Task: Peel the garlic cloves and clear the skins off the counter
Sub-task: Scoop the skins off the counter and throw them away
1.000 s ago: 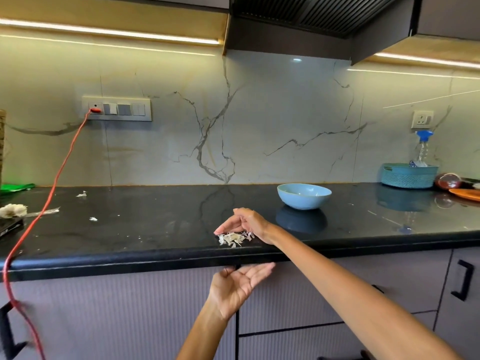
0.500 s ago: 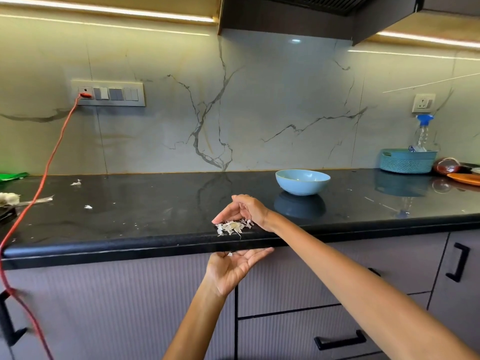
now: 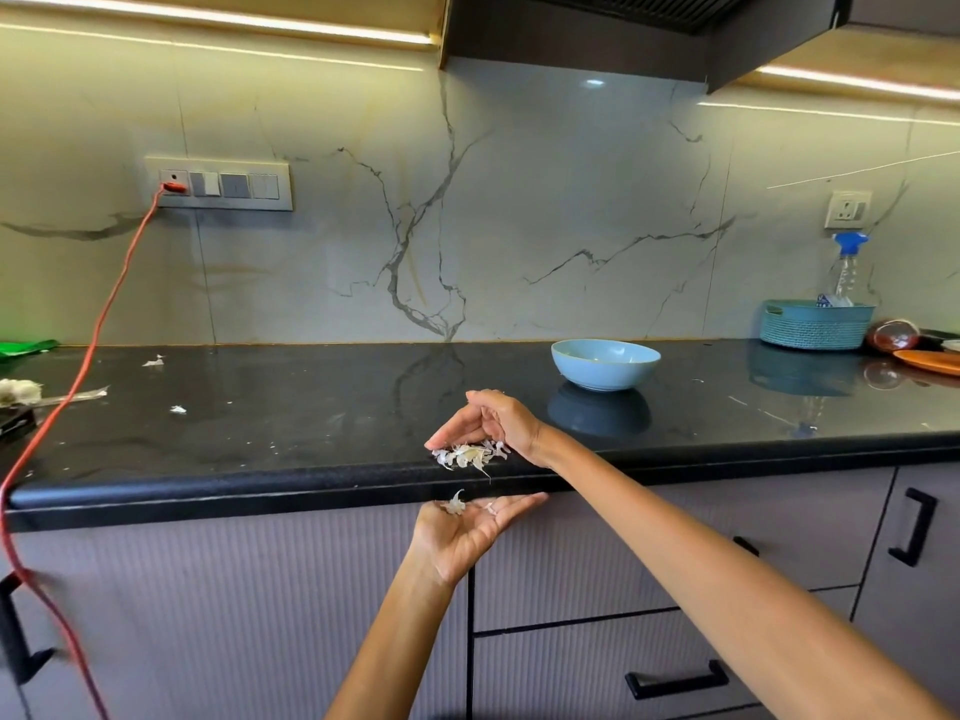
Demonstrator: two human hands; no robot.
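Below the counter's front edge, the left hand (image 3: pixel 470 532) lies palm up with fingers released, a few skin flakes (image 3: pixel 457 504) on it. Just above, at the front edge of the black counter (image 3: pixel 291 439), the right hand (image 3: pixel 498 420) rests relaxed fingers against the pile of garlic skins (image 3: pixel 467 455). Farther back sits a blue bowl (image 3: pixel 605 363); no writing is legible.

A red-orange power cord (image 3: pixel 98 324) hangs from the grey wall switch panel (image 3: pixel 221 183). A teal woven plastic basket (image 3: pixel 815 324) stands far right.
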